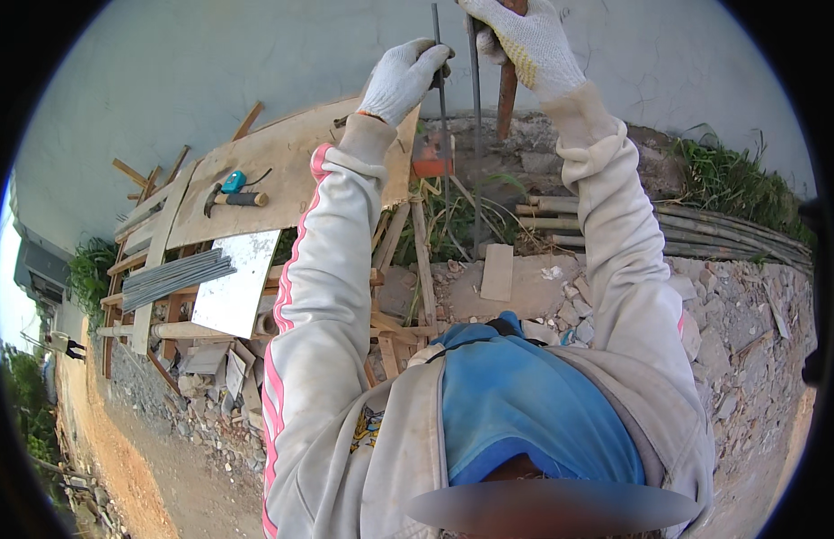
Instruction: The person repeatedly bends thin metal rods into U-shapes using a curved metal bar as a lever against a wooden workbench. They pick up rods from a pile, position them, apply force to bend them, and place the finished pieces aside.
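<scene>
Both my hands wear white knit gloves and are raised near the pale wall. My left hand [403,79] is closed, with its fingertips around a thin grey metal rod [441,117] that stands nearly upright. My right hand [527,49], farther right and a little higher, is closed at a second thin metal rod [476,144], also upright. A rusty brown bar [507,99] runs behind the right hand and shows above and below it. Whether my right fingers also wrap that bar is hidden.
Left, a plywood-topped wooden bench [282,162] bears a hammer [237,198], a teal tape measure [235,182] and a bundle of grey rods [179,278]. An orange-red object [432,167] lies beyond. Long poles [723,234] lie right, above rubble [731,332]. A distant person [65,344] stands far left.
</scene>
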Demonstrator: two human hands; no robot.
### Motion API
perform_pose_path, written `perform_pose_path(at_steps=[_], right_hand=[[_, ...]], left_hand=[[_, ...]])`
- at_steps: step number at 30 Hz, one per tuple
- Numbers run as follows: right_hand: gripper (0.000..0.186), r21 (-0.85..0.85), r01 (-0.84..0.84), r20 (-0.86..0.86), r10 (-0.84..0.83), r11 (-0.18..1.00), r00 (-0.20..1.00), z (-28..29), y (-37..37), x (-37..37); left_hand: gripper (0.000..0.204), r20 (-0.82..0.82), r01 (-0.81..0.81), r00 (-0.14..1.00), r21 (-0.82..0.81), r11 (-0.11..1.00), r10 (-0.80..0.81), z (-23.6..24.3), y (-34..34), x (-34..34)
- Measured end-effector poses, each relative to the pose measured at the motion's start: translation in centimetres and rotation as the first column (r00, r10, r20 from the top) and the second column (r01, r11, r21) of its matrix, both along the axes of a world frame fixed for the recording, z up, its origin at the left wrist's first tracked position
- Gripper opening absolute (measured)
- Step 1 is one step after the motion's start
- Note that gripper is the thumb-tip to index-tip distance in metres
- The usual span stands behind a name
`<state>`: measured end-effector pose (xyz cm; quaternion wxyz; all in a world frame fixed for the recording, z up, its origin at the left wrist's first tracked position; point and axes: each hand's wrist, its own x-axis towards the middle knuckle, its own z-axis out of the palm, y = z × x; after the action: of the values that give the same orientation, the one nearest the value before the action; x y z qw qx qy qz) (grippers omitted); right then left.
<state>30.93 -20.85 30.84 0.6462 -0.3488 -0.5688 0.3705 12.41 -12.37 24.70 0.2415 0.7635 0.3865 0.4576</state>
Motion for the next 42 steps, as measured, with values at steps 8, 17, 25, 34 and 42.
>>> perform_pose_path(at_steps=[8, 17, 25, 34, 42], right_hand=[[0.027, 0.068, -0.086, 0.006, 0.086, 0.994, 0.996, -1.2, 2.4, 0.8], [0.023, 0.061, -0.212, 0.015, 0.212, 0.975, 0.977, -1.9, 6.4, 3.4], [0.019, 0.192, -0.302, -0.026, 0.312, 0.934, 0.95, -1.6, 10.4, 7.3], [0.028, 0.119, -0.256, 0.09, 0.246, 0.959, 0.965, -6.9, 16.5, 14.4], [0.015, -0.023, -0.501, -0.428, 0.444, 0.865, 0.787, -18.3, 13.9, 16.0]], left_hand=[[0.048, -0.022, -0.04, 0.999, 0.11, 0.993, 0.043, -1.2, 1.9, 2.6], [0.046, 0.021, -0.113, 0.993, 0.043, 0.993, 0.112, -3.6, 6.0, 3.5], [0.046, 0.063, -0.143, 0.981, -0.392, 0.909, 0.182, -14.1, 0.7, 4.8], [0.037, -0.021, -0.423, 0.885, -0.452, 0.785, 0.465, -18.6, -5.8, 1.7], [0.038, -0.513, -0.532, 0.724, 0.011, 0.846, 0.462, -13.5, 3.6, -8.1]])
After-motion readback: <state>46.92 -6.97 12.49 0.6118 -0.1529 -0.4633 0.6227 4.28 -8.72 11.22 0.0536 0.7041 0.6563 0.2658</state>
